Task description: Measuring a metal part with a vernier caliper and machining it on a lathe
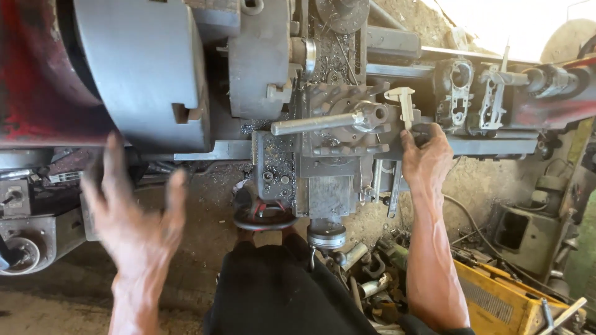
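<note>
The right hand (427, 156) rests on the lathe carriage (329, 149), fingers curled around a small part just below the pale caliper (403, 102); what exactly it grips is hidden. The left hand (133, 214) hangs blurred in the air, fingers spread wide and holding nothing, left of the carriage and below the big grey chuck (146, 68). A steel lever handle (316, 123) juts leftward from the carriage top. To work well here, I judge the free palm should keep clear of the chuck while the other steadies.
</note>
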